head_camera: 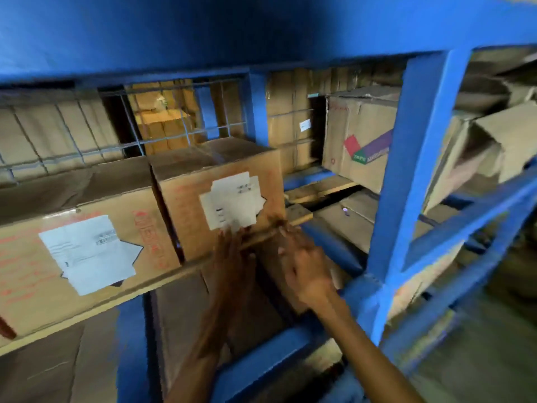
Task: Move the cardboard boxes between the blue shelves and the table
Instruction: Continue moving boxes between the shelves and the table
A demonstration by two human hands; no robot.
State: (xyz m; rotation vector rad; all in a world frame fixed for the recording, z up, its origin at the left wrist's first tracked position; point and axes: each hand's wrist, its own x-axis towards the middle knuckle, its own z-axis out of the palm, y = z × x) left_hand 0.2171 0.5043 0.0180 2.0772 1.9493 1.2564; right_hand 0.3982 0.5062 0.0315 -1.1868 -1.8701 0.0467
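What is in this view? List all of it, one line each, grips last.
left labelled box: one, brown with white label, on the shelf board
right labelled box: one, brown with white label, beside it on the same board
logo box: one, brown with red, green and purple mark, further back right
other boxes: several, brown, right bay and lower level; count unclear
shelf board: one, tan wood, under the labelled boxes
wire mesh: one panel, grey, behind the labelled boxes
blue shelves: one frame, blue, all around
left grip: one, fingers straight, flat on the right labelled box's front
right grip: one, blurred, at that box's lower right corner
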